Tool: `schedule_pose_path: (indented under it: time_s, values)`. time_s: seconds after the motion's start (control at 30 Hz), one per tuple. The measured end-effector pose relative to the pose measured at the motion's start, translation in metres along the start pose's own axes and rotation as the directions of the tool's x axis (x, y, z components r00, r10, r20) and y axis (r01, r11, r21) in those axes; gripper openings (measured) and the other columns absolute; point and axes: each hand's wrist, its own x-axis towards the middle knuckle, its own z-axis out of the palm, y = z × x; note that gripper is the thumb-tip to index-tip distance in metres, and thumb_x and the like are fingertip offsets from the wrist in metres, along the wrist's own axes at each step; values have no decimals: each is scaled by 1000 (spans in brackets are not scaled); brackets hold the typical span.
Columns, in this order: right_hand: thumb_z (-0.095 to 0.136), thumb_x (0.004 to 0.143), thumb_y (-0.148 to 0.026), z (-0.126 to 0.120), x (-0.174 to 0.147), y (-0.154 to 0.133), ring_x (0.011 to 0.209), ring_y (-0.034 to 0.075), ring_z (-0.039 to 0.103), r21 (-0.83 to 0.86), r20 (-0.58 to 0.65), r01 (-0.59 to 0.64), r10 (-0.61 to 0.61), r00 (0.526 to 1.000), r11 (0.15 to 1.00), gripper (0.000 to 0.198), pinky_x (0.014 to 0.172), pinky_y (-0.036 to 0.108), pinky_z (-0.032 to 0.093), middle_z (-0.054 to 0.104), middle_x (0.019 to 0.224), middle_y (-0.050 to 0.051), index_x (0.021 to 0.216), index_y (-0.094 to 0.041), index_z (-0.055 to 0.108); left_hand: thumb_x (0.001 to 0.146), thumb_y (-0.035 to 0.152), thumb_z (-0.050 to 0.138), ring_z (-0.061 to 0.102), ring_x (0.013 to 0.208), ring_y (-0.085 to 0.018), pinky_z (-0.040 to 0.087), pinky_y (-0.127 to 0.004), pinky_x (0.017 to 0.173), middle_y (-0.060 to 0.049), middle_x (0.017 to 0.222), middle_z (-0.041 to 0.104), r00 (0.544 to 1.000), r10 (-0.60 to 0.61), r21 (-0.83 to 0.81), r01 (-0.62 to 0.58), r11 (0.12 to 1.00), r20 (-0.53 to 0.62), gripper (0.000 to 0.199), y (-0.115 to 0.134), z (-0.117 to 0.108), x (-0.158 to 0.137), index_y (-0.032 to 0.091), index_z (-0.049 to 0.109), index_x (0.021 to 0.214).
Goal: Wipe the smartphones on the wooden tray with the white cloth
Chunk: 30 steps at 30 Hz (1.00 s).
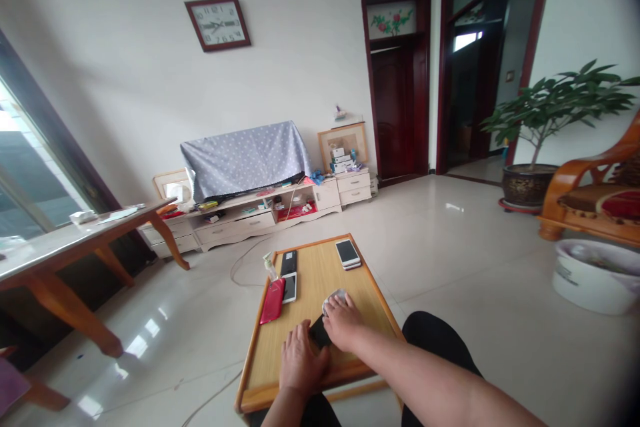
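Observation:
A dark, flat, phone-like object (pixel 319 332) lies on the small wooden table (pixel 313 273), partly covered by both hands. My left hand (pixel 301 357) grips its near left side, thumb and fingers around the edge. Pressed over its far right part is my right hand (pixel 344 321), with a crumpled whitish cloth (pixel 332 298) bunched under the fingers. To the left are a red phone (pixel 273 301), a white phone (pixel 289 287) and a black flat item (pixel 289 262). A white phone with a dark screen (pixel 347 253) rests near the far right corner.
A small pump bottle (pixel 271 267) stands at the table's left edge. Raised wooden rims border the tabletop. My knees are close below it. Further off are a long table (pixel 85 230), a low cabinet (pixel 235 230), a white bucket (pixel 590 283) and a potted plant (pixel 533 180).

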Motion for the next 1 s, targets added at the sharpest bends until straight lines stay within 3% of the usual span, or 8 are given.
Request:
schedule_pose_path:
  time_s: [0.23,0.33,0.53,0.7,0.8,1.0]
  values:
    - [32,102,-39,9,-26,-18,144,24,38,57,53,106,-109,993,993,48,122,50,10,49,152,8,142,-24,54,84,36,54,51,126,-24,33,-34,105,-7,134,60,1000,-6,-2,6,1000,9,50,2,-1,0,25,47,132]
    - [29,103,-38,-1,-23,-3,143,23,39,58,26,74,-75,997,996,48,122,51,9,50,151,6,142,-27,54,81,41,58,49,128,-25,33,-34,105,-8,135,59,1000,5,9,-5,1000,6,56,0,1,1,24,47,133]
    - [26,103,-38,-12,-20,18,146,27,33,31,-30,-35,36,999,999,53,122,55,4,44,154,15,146,-16,49,78,39,59,49,128,-25,31,-34,107,-8,136,58,1000,7,33,-7,999,-4,60,3,0,0,22,46,135]
    - [27,103,-44,5,-49,-6,145,24,35,68,16,92,-93,996,993,52,124,46,11,47,153,7,145,-23,52,81,35,57,48,129,-23,32,-33,107,-8,139,57,1000,-13,21,12,1000,28,56,4,-3,-1,23,46,135]
    - [23,105,-45,6,-57,-8,143,23,39,92,-2,156,-156,988,984,53,124,48,8,51,150,5,142,-26,54,81,35,57,49,127,-23,33,-33,105,-7,137,58,1000,1,5,-1,1000,13,55,2,-1,0,24,46,134]
    - [18,106,-45,-17,-44,17,144,25,38,14,-57,0,0,998,1000,57,123,52,4,51,150,9,141,-21,56,77,41,60,51,123,-26,33,-34,102,-8,131,60,999,26,27,-26,999,-33,57,-2,6,2,23,49,131]
